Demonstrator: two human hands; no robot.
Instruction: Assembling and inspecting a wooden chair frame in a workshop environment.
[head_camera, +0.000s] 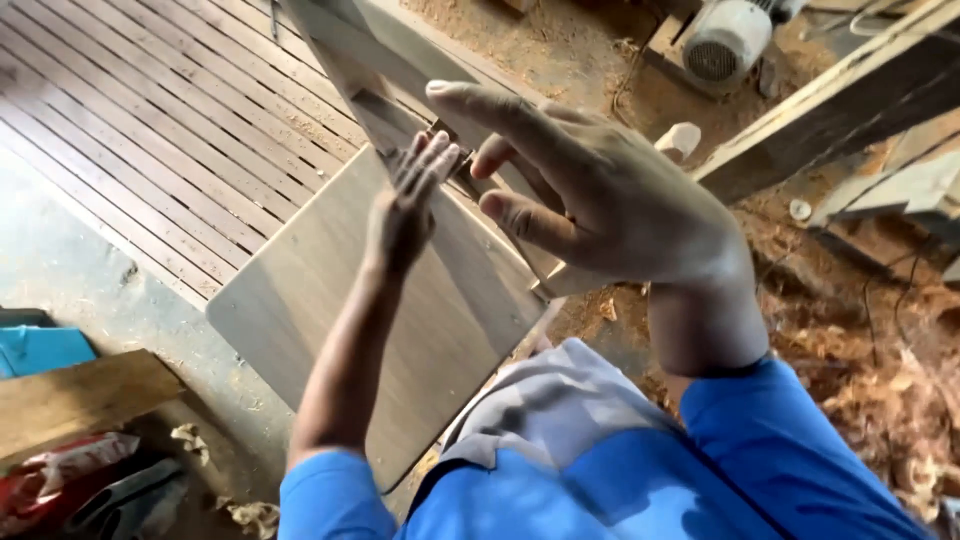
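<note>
A grey-brown wooden panel (300, 300) tilts up in front of me, joined at its upper edge to a pale wooden rail (385, 60). My left hand (405, 205) lies flat on the panel with its fingers stretched up to the joint. My right hand (600, 200) covers the rail just right of that joint. Its thumb sticks out to the left and its fingers curl onto the wood. A small dark thing at the fingertips is too hidden to identify. My blue sleeves and grey clothing fill the bottom of the view.
A slatted wooden surface (150, 130) lies at upper left. An electric motor (725, 40) and heavy beams (850, 100) are at upper right, above wood shavings (880, 380) on the ground. At lower left are a plank (80, 395), a blue object (40, 350) and a red bag (60, 465).
</note>
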